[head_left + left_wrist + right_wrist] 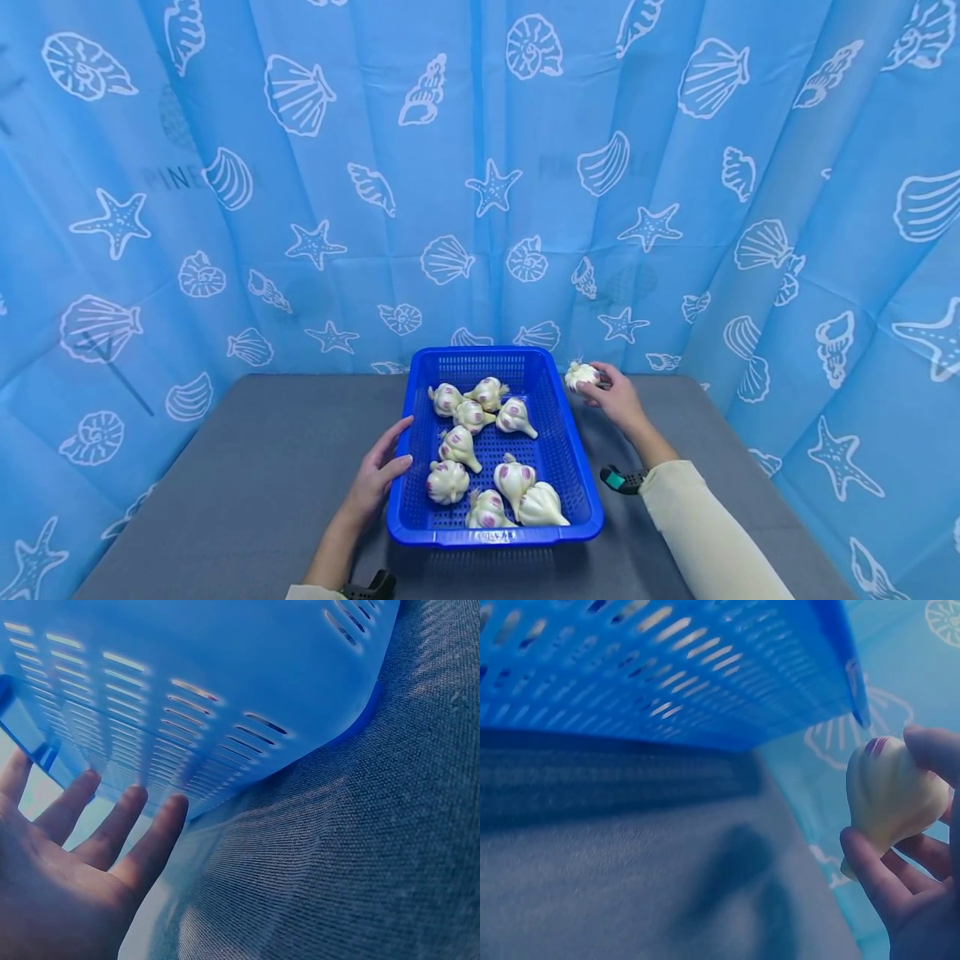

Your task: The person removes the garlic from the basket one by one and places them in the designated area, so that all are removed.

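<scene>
A blue plastic basket (491,537) with slotted walls holds several garlic bulbs (447,482), white with purple patches. Beyond its right side, near the far corner, my right hand (611,396) pinches another garlic bulb (582,376) between thumb and fingers. In the right wrist view this held bulb (889,791) hangs above the table, outside the basket wall (705,660). My left hand (378,471) is at the basket's left rim. The left wrist view shows that hand's fingers (154,844) spread and straight, their tips right at the slotted wall.
The basket stands on a grey cloth-covered table (292,467). A blue curtain (480,208) with white shell and starfish prints surrounds the table's back and sides. Each wrist wears a black band (622,481).
</scene>
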`<state>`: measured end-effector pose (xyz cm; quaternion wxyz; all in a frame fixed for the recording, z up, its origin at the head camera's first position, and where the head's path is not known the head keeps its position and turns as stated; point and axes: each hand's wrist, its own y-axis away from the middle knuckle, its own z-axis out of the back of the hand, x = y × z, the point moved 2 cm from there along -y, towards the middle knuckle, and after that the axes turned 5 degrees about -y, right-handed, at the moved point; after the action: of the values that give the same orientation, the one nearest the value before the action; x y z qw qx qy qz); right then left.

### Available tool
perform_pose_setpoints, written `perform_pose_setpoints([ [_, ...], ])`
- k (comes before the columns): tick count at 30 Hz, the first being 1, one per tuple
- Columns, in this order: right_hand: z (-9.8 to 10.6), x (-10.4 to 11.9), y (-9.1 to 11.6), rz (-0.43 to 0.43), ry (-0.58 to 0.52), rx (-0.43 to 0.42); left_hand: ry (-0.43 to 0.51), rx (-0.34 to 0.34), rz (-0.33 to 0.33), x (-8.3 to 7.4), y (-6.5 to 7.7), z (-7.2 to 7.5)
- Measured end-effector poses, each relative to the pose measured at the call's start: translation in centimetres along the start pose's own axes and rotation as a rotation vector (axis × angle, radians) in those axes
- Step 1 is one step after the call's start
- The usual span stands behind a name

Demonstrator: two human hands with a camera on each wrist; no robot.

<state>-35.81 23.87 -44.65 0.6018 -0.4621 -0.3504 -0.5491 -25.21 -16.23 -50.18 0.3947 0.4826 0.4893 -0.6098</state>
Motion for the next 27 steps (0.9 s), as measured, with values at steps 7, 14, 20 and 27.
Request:
perform_pose_setpoints([
  [7, 0.2, -1.4, 0.1, -0.008, 0.09, -0.024, 0.002, -0.011, 0.005, 0.1, 0.0, 0.1],
  [14, 0.4, -2.8, 0.0, -0.047, 0.2, -0.057, -0.004, -0.006, -0.007, 0.0, 0.0, 0.1],
  [20, 0.6, -3.4, 0.0, -0.04, 0.245, -0.07, -0.007, 0.001, -0.007, 0.0, 0.0, 0.2],
  [27, 0.4, -4.3, 0.2, -0.064, 0.274, -0.047, -0.007, 0.011, -0.011, 0.1, -0.1, 0.1],
])
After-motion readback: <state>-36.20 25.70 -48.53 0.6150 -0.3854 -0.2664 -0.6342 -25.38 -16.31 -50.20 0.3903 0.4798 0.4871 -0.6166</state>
